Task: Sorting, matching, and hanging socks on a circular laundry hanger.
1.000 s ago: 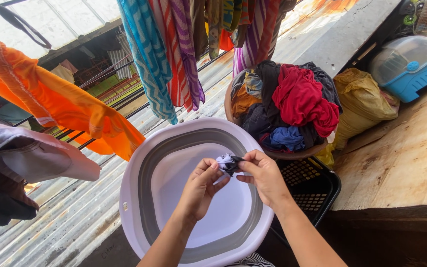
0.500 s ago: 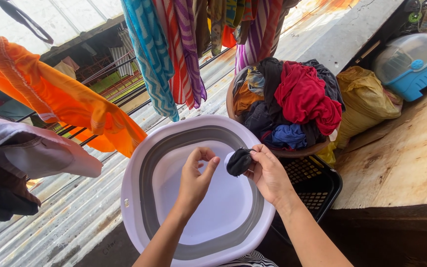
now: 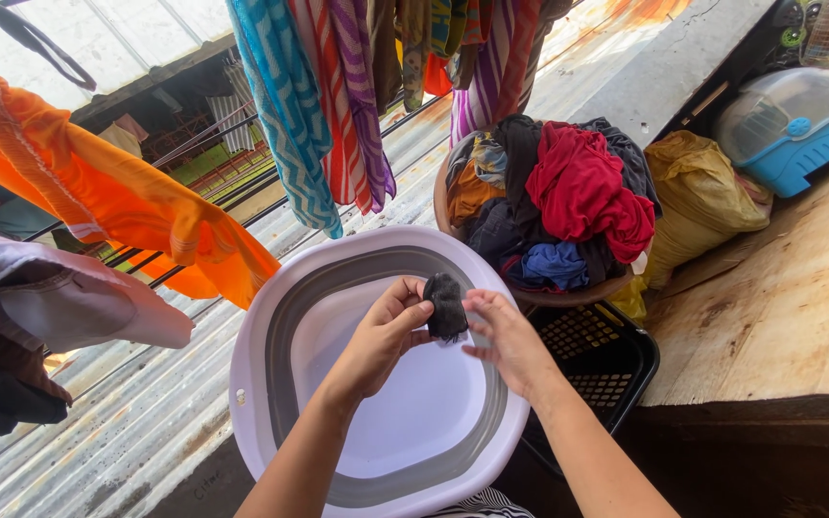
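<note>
A small dark grey cloth, bunched up, hangs over a white and grey collapsible basin. My left hand pinches its left side with thumb and fingers. My right hand touches its right side with the fingertips, the other fingers spread. The basin's white bottom is bare under the hands.
A round tub heaped with red, blue and dark clothes stands behind the basin. A black plastic crate sits beside a wooden bench. Orange and striped cloths hang on lines above a corrugated metal roof.
The dark cloth passed from my right hand's grip to a pinch between both hands. My left hand has risen to it, and the cloth now hangs unrolled.
</note>
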